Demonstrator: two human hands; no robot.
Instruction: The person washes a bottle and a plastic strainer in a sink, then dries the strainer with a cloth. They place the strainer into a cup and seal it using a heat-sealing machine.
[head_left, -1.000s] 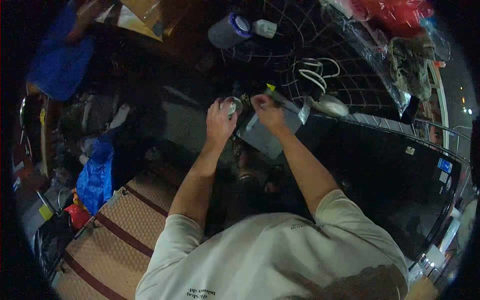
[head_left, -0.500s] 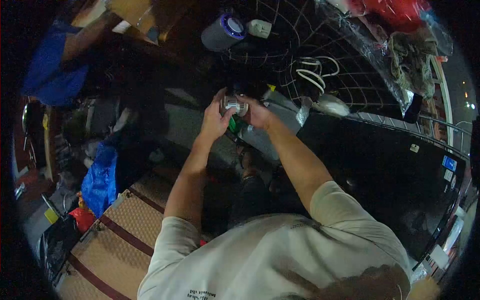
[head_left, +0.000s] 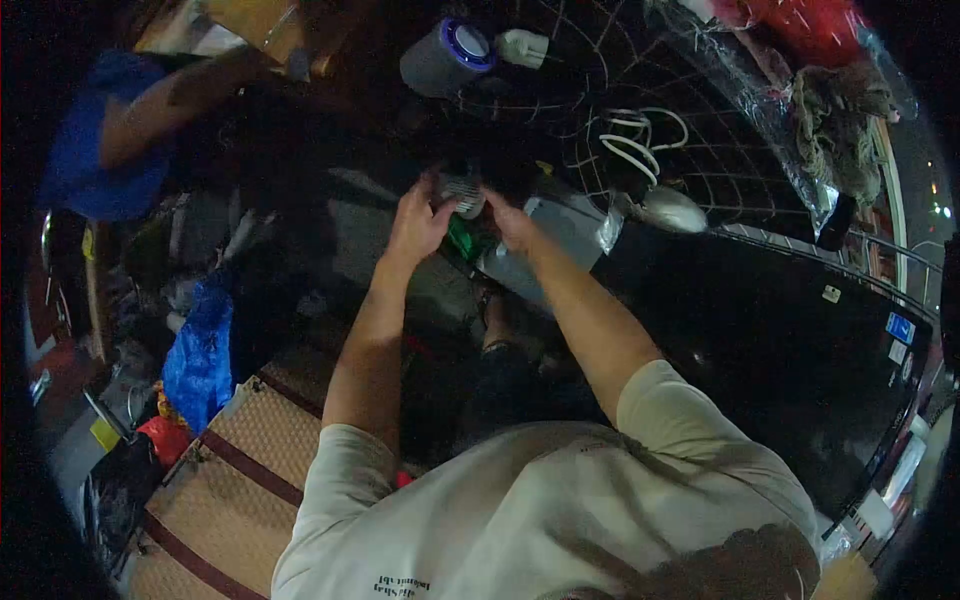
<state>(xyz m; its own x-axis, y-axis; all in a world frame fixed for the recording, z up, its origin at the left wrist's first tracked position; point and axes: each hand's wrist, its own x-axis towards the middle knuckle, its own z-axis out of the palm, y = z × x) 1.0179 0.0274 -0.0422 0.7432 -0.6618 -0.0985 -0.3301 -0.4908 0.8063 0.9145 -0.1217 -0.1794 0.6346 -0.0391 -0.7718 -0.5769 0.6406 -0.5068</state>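
Note:
Both hands are out in front of me, above a dim floor. Between them is a small, pale, rounded object (head_left: 463, 192) with light stripes; its kind is too blurred to make out. My left hand (head_left: 418, 224) is closed on the object's left side, thumb across its near face. The fingers of my right hand (head_left: 510, 222) press against its right side. Just under the object shows something green and shiny (head_left: 462, 238), partly hidden. A grey flat-topped surface (head_left: 560, 235) lies below and to the right of my right hand.
A large black glossy panel (head_left: 760, 330) with stickers fills the right. Ahead, a wire rack (head_left: 590, 70) has a grey cylinder (head_left: 432, 65) and a white cable (head_left: 645, 140) by it. Left are a blue bag (head_left: 200, 350), a woven slatted seat (head_left: 230, 490) and another person's blue sleeve (head_left: 110, 140).
The striped object has tilted between my hands, and my fingers have shifted around it. My hands have moved slightly left. The other person's arm at the upper left has moved a little.

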